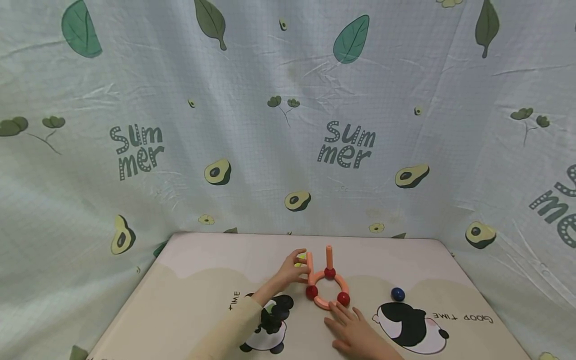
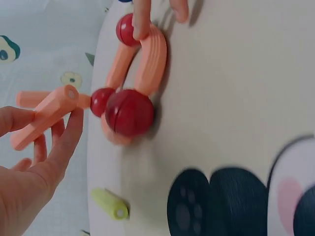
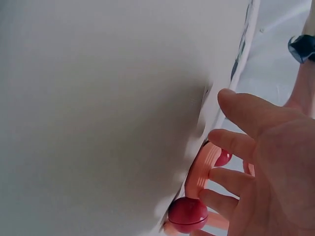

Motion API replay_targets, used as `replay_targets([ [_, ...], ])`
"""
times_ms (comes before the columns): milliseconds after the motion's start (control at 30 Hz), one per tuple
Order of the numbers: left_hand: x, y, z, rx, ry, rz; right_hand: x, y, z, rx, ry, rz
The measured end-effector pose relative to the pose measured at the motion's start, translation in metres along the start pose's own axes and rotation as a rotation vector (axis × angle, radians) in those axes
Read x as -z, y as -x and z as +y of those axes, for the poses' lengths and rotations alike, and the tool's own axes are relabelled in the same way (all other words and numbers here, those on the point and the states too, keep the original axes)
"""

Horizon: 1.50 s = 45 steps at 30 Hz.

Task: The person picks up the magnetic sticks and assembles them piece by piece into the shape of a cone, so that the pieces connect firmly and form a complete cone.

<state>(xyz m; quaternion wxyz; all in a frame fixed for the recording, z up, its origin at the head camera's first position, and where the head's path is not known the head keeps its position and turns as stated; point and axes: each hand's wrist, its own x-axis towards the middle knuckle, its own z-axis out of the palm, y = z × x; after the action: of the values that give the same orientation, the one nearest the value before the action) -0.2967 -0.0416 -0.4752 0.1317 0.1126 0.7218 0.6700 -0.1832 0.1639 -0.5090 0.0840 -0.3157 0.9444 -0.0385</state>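
The pale cloth (image 1: 252,75) that rises beyond both grips bears "summer" in dotted letters: once to the left of the left grip (image 1: 291,270), once beyond the right grip (image 1: 350,327), and a third time far right, cut off by the head view's edge. On the worktop (image 1: 198,280), "GOOD TIME" reads upside down to the right of the right grip, and "TIME" runs sideways left of the left forearm. That forearm covers part of a printed panda (image 1: 265,335). The left grip is closed in a pinch on an orange rod (image 2: 44,118), holding it tilted just by the left red ball (image 1: 311,292) of an orange ring (image 1: 344,283); the left wrist view shows a gap between rod end and ball. The right grip is loose, fingers extended and apart, their tips touching the ring's near side and hiding some of it. Beyond the right grip, a second rod (image 1: 329,257) stands on the ring's far ball (image 1: 330,273). A green rod (image 2: 110,203) lies beside the left grip, mostly screened by its fingers from the head view. Right of the right grip sit a blue ball (image 1: 398,294) and, nearer, a printed dog (image 1: 411,327).
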Motion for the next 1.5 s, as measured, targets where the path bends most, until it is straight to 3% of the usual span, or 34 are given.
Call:
replay_targets([
  [133,-0.01,-0.002,0.002,0.008,0.037,0.005,-0.001,0.001,0.001,0.015,-0.008,0.002],
  [633,-0.041,-0.001,0.007,-0.042,0.105,-0.108,0.0,0.003,0.001,0.033,-0.068,-0.014],
  [933,-0.057,-0.005,0.005,-0.038,0.136,-0.113,0.003,0.002,0.001,0.037,-0.099,-0.023],
  [1500,-0.064,-0.012,0.006,0.011,0.077,-0.243,0.005,0.003,-0.002,0.011,-0.127,-0.046],
])
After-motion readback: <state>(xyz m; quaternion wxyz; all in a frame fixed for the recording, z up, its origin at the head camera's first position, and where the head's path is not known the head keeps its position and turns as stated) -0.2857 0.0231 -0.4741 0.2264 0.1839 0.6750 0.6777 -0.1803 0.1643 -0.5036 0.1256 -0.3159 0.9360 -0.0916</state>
